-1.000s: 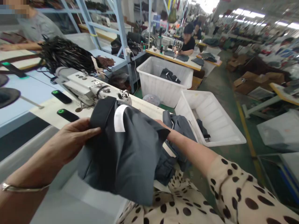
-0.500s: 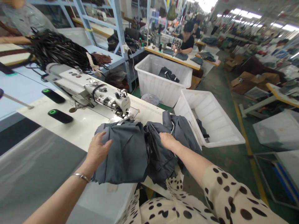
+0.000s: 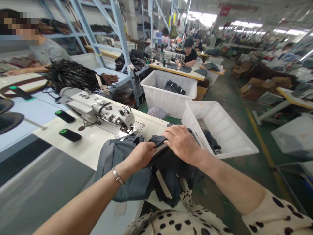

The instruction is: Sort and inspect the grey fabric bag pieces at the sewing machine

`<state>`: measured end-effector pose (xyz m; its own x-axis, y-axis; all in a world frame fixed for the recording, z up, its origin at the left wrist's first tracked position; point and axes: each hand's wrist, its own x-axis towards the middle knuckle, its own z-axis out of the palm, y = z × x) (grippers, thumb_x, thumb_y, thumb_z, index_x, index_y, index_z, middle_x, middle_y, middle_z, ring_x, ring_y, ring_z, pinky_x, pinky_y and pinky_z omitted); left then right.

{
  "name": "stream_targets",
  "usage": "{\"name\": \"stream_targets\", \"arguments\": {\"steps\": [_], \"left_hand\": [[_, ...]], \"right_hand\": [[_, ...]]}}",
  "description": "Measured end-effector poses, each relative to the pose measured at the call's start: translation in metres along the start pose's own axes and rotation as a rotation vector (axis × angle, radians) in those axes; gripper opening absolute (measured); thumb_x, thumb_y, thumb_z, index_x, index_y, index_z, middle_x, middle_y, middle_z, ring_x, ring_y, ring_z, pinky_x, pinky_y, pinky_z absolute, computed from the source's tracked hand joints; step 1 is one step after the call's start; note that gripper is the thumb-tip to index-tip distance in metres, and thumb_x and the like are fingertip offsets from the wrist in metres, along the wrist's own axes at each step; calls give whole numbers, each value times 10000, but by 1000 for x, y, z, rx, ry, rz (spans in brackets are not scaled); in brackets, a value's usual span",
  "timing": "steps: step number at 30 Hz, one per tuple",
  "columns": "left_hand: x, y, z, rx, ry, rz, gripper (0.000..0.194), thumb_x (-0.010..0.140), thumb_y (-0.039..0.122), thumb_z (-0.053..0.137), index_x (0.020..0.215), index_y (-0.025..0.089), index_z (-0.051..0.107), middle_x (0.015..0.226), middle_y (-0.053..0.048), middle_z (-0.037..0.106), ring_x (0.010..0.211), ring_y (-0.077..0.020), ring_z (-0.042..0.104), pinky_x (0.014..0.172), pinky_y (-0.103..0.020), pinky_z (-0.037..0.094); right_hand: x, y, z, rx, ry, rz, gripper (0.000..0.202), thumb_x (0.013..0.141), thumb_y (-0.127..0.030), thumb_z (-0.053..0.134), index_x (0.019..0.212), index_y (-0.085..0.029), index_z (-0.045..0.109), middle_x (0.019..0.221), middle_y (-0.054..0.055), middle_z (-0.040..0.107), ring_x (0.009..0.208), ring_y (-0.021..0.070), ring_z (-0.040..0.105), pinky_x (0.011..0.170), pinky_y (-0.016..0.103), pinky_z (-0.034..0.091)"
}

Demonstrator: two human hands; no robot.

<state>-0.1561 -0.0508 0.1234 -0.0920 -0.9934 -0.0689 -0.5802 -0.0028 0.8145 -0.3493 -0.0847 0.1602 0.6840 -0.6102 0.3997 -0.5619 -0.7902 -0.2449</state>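
Dark grey fabric (image 3: pixel 122 182) lies bunched over the front edge of the sewing table, part of it close to the needle area of the sewing machine (image 3: pixel 105 109). My left hand (image 3: pixel 143 155) is closed, pinching an edge of the fabric near its middle. Beside it, my right hand (image 3: pixel 182 143) is closed on the same edge, knuckles up. The edge stretches between both hands, with a pale strip along it. More fabric hangs in folds below my hands, and what sits under my right palm is hidden.
Two black thread spools (image 3: pixel 70 134) lie on the white tabletop (image 3: pixel 85 148). Beyond the table stand a white plastic bin (image 3: pixel 168 94) and a nearer white bin (image 3: pixel 234 137), both holding dark pieces. Black straps (image 3: pixel 70 75) are heaped at the left. A co-worker (image 3: pixel 189 55) sits behind.
My left hand has moved right from the flat fabric and now grips its edge. My right hand has shifted onto that edge too, lifting and turning the fabric. The view has tilted up slightly.
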Motion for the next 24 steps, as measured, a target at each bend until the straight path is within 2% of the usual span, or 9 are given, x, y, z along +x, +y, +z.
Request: {"name": "stream_targets", "arguments": {"steps": [2,5,9,11,13,16,19,22,24], "left_hand": [[-1,1,-3,-22,-13,-89,258,725,273,561,510,171,461,480,24,411,466,-111,363,478,-235,265],[-7,8,8,-146,-11,-224,197,714,335,594,647,162,527,539,34,470,479,-107,404,453,-216,279],[-15,24,46,-301,28,-145,226,644,298,691,654,149,521,588,40,497,555,-98,436,516,-199,348],[-19,31,61,-394,-8,-128,197,646,267,696,682,139,551,630,29,545,595,-103,469,570,-203,393],[-20,34,65,-518,-60,-172,201,649,257,701,749,134,578,680,11,585,632,-118,513,603,-216,429],[-17,35,53,-699,-74,-284,226,676,288,703,712,142,534,594,35,521,553,-91,492,517,-187,403],[-7,35,32,-823,-48,-342,227,669,248,711,693,149,508,576,52,506,508,-65,476,476,-160,380],[8,38,18,-877,-45,-289,274,618,148,701,874,154,603,746,-1,633,632,-112,579,560,-200,458],[16,42,17,-880,43,-222,327,607,111,672,928,148,624,772,-19,659,642,-127,595,581,-216,475]], "right_hand": [[-18,4,-1,339,179,188,157,886,-280,471,938,-167,566,931,71,595,915,192,536,856,354,411],[-42,1,21,1020,194,544,246,864,-416,494,928,-179,510,747,-3,521,660,116,513,634,258,449],[-46,-16,64,1462,376,771,405,762,-449,623,1039,-203,459,903,5,549,832,138,555,704,253,475],[-40,-20,78,1515,480,840,396,743,-427,646,1017,-192,484,923,13,572,874,146,557,775,268,471],[-36,-16,82,1583,437,868,375,754,-434,625,996,-168,515,874,21,591,824,151,568,774,292,476],[-34,1,76,1528,275,819,372,784,-475,563,932,-134,554,766,23,593,725,153,565,706,304,482],[-27,18,61,1332,146,636,367,746,-450,613,916,-127,566,791,21,598,761,153,566,741,300,476],[-12,21,49,1170,7,444,534,686,-370,681,1131,-143,492,833,12,589,747,145,568,738,298,486],[-4,17,44,977,31,401,774,670,-295,682,1334,-159,307,917,30,575,772,154,567,748,314,494]]}}
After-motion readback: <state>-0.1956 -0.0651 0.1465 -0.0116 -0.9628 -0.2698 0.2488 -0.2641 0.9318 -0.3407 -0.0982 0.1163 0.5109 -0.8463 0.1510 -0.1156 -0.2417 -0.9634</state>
